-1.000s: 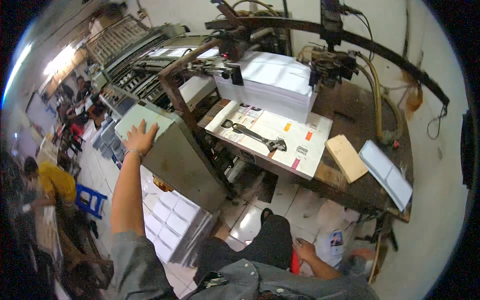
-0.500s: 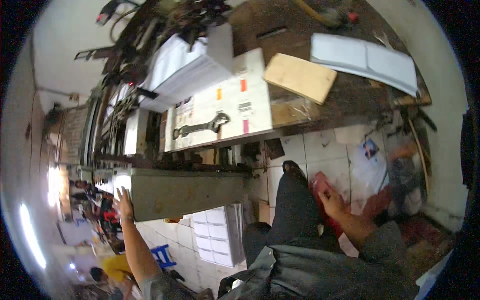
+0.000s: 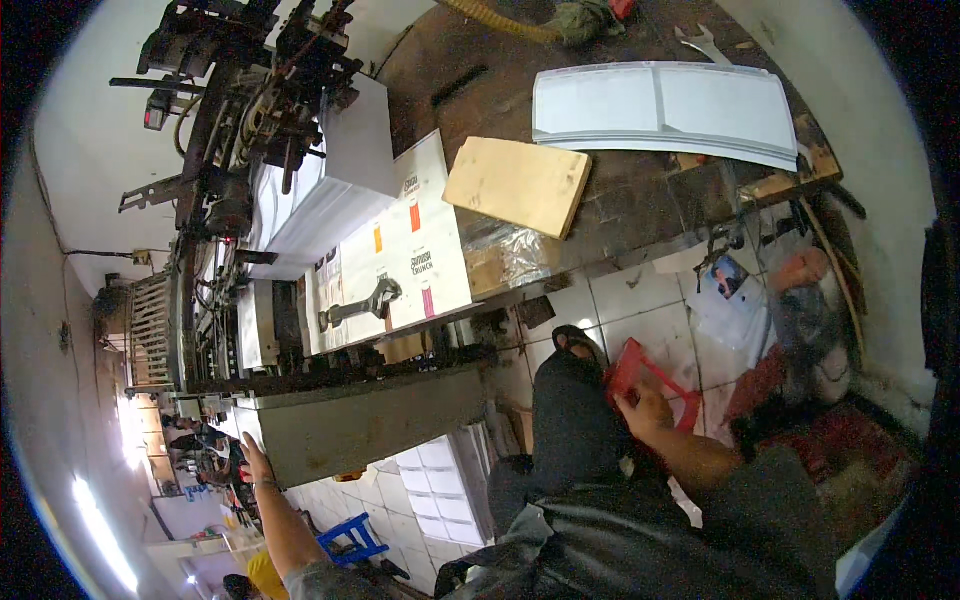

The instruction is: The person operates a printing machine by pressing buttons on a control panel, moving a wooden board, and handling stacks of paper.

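My right hand is closed on the edge of a red plastic stool, low beside my leg. Its open frame shows past my fingers, while its lower part is hidden by my hand and arm. On the left, my left hand reaches to the end of a grey metal machine housing. Those fingers are stretched out with nothing in them, at the housing's edge; whether they press on it I cannot tell.
A wooden table carries a wooden block, white paper stacks, an adjustable wrench and an open-end wrench. Machine arms rise at left. On the floor stand a blue stool and printed sheets.
My view has turned, so the table and machine shift left and the housing sits lower. The red stool's frame now shows more plainly in my right hand. My left arm stays stretched out.
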`<state>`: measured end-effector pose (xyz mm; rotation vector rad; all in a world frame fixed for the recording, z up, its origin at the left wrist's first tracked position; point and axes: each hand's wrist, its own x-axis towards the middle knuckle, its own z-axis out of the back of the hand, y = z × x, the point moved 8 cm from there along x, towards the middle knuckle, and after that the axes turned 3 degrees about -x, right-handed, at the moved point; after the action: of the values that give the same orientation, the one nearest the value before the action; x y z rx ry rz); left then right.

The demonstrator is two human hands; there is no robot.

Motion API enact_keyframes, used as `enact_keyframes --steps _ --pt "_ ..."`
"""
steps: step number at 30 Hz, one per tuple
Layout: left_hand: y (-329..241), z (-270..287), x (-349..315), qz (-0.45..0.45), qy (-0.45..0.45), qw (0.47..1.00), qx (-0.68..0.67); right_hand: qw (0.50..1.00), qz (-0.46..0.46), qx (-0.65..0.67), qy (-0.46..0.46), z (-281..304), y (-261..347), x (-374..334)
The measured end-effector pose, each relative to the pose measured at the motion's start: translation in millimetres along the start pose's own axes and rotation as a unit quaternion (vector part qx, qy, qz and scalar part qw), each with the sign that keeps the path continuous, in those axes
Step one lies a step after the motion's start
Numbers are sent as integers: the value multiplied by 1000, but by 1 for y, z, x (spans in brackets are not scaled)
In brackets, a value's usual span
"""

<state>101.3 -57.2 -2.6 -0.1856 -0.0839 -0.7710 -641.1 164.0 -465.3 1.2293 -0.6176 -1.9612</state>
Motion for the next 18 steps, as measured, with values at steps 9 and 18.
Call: enact_keyframes --steps 9,18 --pt "-1 0 -9 31 11 998 -46 997 32 -42 -60 -1 0 4" --pt "39 -9 29 24 6 1000 -11 999 -7 -26 33 -6 -1 5"
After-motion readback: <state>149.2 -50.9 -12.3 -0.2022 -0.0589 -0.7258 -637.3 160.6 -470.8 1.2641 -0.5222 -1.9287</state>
